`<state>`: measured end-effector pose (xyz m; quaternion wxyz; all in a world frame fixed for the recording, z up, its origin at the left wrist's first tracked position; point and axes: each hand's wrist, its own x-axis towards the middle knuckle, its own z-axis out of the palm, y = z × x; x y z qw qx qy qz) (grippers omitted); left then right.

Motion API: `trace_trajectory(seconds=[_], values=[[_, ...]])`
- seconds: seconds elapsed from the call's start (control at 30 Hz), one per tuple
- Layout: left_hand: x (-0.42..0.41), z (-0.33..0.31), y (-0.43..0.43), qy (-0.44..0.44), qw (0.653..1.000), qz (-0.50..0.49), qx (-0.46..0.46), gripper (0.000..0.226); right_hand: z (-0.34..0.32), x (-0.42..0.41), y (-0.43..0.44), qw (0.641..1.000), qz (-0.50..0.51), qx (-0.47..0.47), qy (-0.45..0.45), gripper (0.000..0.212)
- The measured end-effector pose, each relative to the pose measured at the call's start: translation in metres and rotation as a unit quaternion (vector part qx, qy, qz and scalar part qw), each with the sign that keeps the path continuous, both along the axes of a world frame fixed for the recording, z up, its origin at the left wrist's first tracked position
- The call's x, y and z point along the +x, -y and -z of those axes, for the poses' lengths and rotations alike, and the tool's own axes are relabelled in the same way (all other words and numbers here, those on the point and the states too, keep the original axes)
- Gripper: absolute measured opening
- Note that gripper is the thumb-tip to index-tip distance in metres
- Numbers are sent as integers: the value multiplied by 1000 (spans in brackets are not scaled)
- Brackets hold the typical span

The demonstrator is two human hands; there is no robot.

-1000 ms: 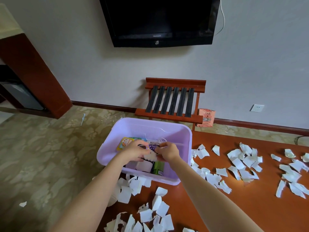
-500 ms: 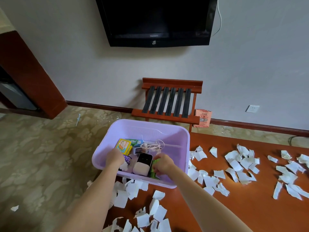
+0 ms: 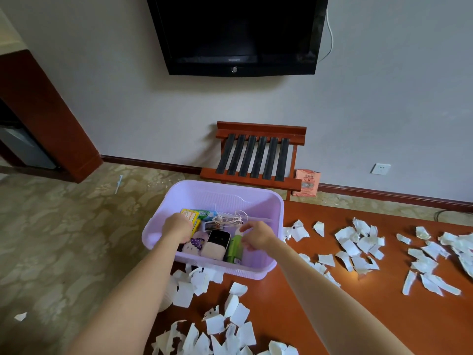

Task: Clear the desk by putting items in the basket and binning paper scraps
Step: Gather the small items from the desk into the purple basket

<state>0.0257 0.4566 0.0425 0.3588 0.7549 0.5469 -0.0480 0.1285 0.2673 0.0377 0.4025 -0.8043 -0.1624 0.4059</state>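
Both hands (image 3: 176,228) inside basket (image 3: 277,208)

Basket (image 3: 266,201) pale lilac w/ fine ribbed walls; inside: yellow box (image 3: 189,215), green pack (image 3: 203,214), lime-green tube (image 3: 234,248), purple polka-dot item (image 3: 195,243). Paper scraps (image 3: 353,244) white on red-brown surface (image 3: 294,303). Floor (image 3: 64,226) beige w/ mottled floral pattern. TV (image 3: 235,34) at 12 o'clock black

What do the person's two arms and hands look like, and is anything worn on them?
Both forearms are bare as far as the picture shows: no sleeves, no gloves. The left hand and the right hand show no ring, and no watch or bracelet is visible at the wrists. No markings can be seen. The fingers look slim.
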Motion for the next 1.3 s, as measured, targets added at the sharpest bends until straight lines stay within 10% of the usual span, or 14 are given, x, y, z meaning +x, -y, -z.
trace_trajectory(seconds=[0.27,0.8,1.3], values=[[12,-77,69,188,970,23,-150,26,-47,1,48,989,79,124,-2,20],[50,-87,261,186,924,187,-278,25,-64,7,244,970,213,119,23,21],[127,-81,467,162,917,291,-219,20,-62,35,443,930,350,93,67,21]])
